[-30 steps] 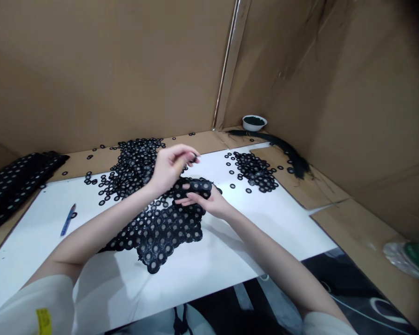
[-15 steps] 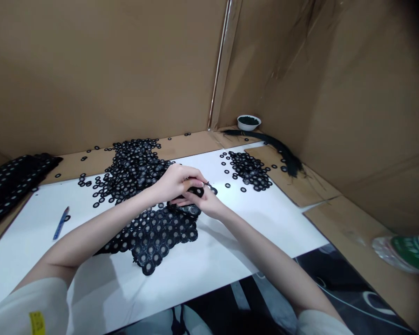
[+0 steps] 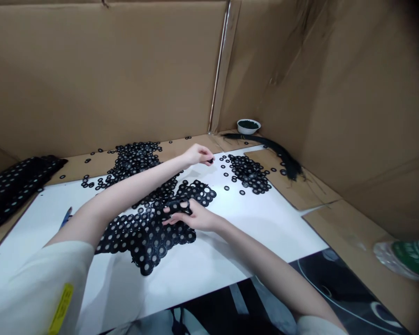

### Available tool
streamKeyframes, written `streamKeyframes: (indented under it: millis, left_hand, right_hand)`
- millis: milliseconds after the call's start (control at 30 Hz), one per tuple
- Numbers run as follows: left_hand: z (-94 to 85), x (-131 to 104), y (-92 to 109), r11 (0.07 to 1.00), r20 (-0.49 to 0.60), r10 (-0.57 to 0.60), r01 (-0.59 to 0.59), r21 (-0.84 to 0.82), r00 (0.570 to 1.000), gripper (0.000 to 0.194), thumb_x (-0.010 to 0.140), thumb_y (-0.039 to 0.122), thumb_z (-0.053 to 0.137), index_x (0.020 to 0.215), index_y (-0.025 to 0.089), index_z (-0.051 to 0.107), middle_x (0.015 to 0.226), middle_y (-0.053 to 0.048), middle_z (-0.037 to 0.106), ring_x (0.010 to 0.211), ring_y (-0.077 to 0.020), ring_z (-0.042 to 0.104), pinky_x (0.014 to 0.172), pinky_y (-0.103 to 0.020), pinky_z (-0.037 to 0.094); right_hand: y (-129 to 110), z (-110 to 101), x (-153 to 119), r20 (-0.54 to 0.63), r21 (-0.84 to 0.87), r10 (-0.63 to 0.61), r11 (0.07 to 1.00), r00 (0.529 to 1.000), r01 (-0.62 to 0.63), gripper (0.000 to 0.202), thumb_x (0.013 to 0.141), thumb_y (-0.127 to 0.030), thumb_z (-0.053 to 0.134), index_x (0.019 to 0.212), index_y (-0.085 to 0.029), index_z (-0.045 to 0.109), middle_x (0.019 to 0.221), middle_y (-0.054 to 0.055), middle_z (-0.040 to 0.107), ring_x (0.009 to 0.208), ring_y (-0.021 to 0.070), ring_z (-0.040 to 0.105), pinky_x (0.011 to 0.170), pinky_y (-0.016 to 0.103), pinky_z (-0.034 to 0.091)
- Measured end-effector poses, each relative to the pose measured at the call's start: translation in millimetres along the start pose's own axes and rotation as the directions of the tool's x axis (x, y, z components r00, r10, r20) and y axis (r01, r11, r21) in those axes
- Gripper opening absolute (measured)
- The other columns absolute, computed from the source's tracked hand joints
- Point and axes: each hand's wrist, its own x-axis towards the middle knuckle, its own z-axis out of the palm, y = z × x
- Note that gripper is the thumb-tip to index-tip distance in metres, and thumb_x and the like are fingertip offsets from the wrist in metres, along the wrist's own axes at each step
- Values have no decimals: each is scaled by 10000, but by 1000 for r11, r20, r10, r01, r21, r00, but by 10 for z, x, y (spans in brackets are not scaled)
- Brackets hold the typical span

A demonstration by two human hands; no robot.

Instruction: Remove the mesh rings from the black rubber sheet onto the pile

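Observation:
My left hand (image 3: 199, 155) is raised over the back of the white sheet, fingertips pinched on a small black ring (image 3: 210, 161). Closer to me, my right hand (image 3: 199, 215) grips a sheet of joined black rings (image 3: 153, 244), its fingers around a fold in the middle. The joined rings have pale round centres and spread out on both sides of that hand. Behind the left forearm lies a large heap of loose black rings (image 3: 134, 158), partly hidden by the arm. A smaller heap of loose rings (image 3: 249, 173) is to the right of my left hand.
White paper (image 3: 251, 223) covers the cardboard table. A bundle of black strands (image 3: 281, 151) and a white bowl (image 3: 247, 130) of dark green bits stand at the back right. Folded dotted black material (image 3: 17, 186), a blue pencil (image 3: 66, 216) and a bottle (image 3: 405, 258) flank the sides. Cardboard walls enclose the back.
My left hand has left the joined rings and moved up and away to the back right, a ring in its fingertips. My right hand stays at the joined rings, slightly lower.

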Motion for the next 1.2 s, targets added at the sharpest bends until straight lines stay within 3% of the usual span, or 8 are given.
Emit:
streamKeyframes:
  millis: [200,333,467,600,700,900,1067,1200]
  left_hand:
    - [479,444,-40,999,78,-5,2,40,997,145,886,223,560,906,91,616,884,-44,655,798,-135,632,767,-330,538]
    - [558,422,144,996,189,22,-37,76,982,267,893,248,525,1113,116,596,1202,-113,604,1077,-199,580,925,-386,468]
    - [368,-33,455,984,401,67,-127,124,913,379,904,337,482,1253,203,548,1423,-60,443,1303,-194,410,1058,-286,340]
    - [96,-795,655,955,604,23,-196,222,797,494,739,358,701,1209,240,607,1300,-54,571,1232,-255,496,1013,-292,393]
    - [-27,-1341,673,787,530,45,-356,503,847,838,615,328,808,1361,207,445,1366,-114,486,1253,-294,450,1048,-346,350]
    - [-148,-1888,632,699,430,107,-375,609,897,651,803,97,621,1396,197,369,1293,-98,549,1162,-207,526,927,-292,444]
    - [-218,-2083,707,747,425,236,-443,495,874,558,850,0,486,1354,236,437,1328,-28,549,1200,-141,523,972,-241,433]
    - [-275,-2299,766,715,447,337,-534,451,829,513,866,-18,403,1305,226,507,1259,-24,604,1150,-137,558,971,-249,440]
  right_hand:
    - [51,14,2,22,-14,-12,1000,1000,12,584,816,-554,544,1191,-107,586,996,143,713,982,253,672,890,420,538]
    - [76,9,3,-14,-10,-30,1000,999,29,554,826,-530,550,1190,-114,572,1011,129,710,968,245,678,898,418,534]
    - [58,-35,4,-112,-36,-54,998,992,50,514,840,-495,555,1221,-150,542,981,93,711,918,241,692,865,424,551]
    - [-41,-87,5,-250,-151,-86,987,964,49,466,853,-462,555,1214,-168,545,958,89,695,1032,259,639,983,462,470]
    - [-110,-68,8,-330,-262,-140,964,934,52,474,792,-439,643,1177,-174,562,1191,122,593,1219,307,490,1057,483,380]
    - [-113,60,-136,-93,-346,-125,934,988,85,366,835,-400,602,1138,-194,597,1156,86,613,1114,289,557,997,467,424]
    - [5,145,-361,174,42,35,998,984,-43,857,754,-543,663,1441,-282,222,1521,93,247,1398,260,243,1132,474,216]
    - [44,217,-339,-41,393,73,918,996,-51,810,742,-812,357,1264,-210,501,1380,126,474,1297,276,420,1089,471,300]
